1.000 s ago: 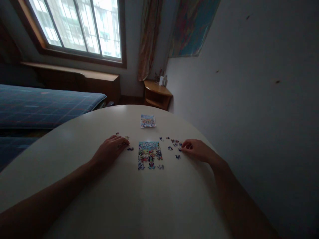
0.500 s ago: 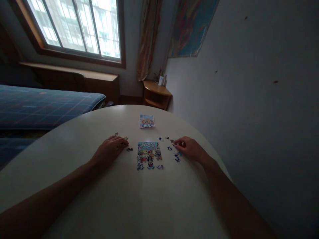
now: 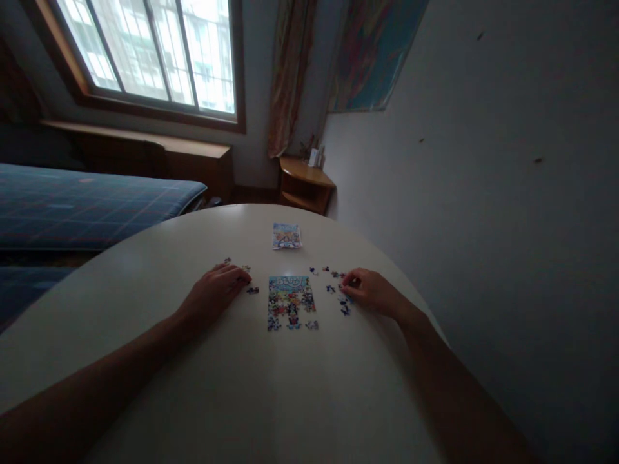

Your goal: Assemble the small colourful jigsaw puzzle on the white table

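1. Near the middle of the worktop (image 3: 251,380), between the two hands, lies the partly joined jigsaw puzzle (image 3: 291,287), flat, with lettering along its far edge and notches in its near edge.
2. Just beside its left edge sits a dark loose piece (image 3: 253,290); two more pieces, one of them the pale piece (image 3: 246,267), lie farther off, close to the left hand (image 3: 213,290).
3. The left hand rests with its fingers bent and together; what is under them is hidden, so whether they grip anything cannot be told.
4. Right of the puzzle, a scatter of loose pieces (image 3: 331,289) spreads towards the right hand (image 3: 370,291).
5. The right hand's fingers are narrow, thumb and forefinger tips close together over the scatter; a grip on a piece cannot be made out.
6. Beyond the puzzle, apart from it, lies a printed packet (image 3: 287,236).
7. Past the worktop are a checked mattress (image 3: 97,206), a corner shelf (image 3: 307,171), a curtain (image 3: 289,84) and a bright window (image 3: 155,51).
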The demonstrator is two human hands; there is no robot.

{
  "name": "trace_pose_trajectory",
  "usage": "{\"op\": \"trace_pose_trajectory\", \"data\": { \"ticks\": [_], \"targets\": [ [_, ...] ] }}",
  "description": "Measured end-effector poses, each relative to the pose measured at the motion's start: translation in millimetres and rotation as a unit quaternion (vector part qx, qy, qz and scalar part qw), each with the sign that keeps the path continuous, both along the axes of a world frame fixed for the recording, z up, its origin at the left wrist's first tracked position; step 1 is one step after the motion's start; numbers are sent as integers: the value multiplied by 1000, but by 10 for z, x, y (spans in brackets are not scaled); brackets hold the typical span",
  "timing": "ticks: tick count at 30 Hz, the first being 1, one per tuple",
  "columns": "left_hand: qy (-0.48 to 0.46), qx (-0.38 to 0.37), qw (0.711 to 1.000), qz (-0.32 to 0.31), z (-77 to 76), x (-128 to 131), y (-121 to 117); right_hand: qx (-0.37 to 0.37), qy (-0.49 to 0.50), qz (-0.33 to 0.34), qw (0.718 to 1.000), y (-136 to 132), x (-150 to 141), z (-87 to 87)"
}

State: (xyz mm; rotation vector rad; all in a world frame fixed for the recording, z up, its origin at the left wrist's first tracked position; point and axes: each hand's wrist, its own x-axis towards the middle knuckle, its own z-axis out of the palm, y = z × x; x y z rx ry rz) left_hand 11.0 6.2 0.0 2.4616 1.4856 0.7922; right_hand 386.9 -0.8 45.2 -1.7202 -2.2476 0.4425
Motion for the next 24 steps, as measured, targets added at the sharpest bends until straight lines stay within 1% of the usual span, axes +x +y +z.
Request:
{"op": "trace_pose_trajectory", "data": {
  "ticks": [3, 6, 8, 10, 13, 16, 19, 21, 24],
  "targets": [
    [-3, 2, 1000, 2, 5, 6, -9, -5, 9, 1, 1000, -17, -21, 14],
    [-5, 11, 1000, -12, 2, 6, -9, -10, 25, 6, 1000, -37, -43, 29],
    [-8, 17, 1000, -20, -5, 1, -1, -15, 50, 21, 998, -62, -84, 49],
    [-8, 21, 1000, -21, -7, -6, 7, -21, 79, 45, 996, -108, -168, 78],
    [-5, 25, 1000, -17, 16, -4, -5, -35, 115, 81, 990, -230, -388, 125],
    [4, 27, 999, -19, 83, 15, -68, -53, 143, 108, 982, -413, -680, 141],
    [33, 15, 999, -28, 184, 13, -167, -63, 164, 142, 974, -613, -961, 101],
    [63, -15, 998, -5, 270, -24, -223, -58, 168, 164, 970, -717, -1104, 42],
    [99, -70, 991, 62, 415, -143, -243, -5, 144, 203, 968, -792, -1231, -65]
  ]
}}
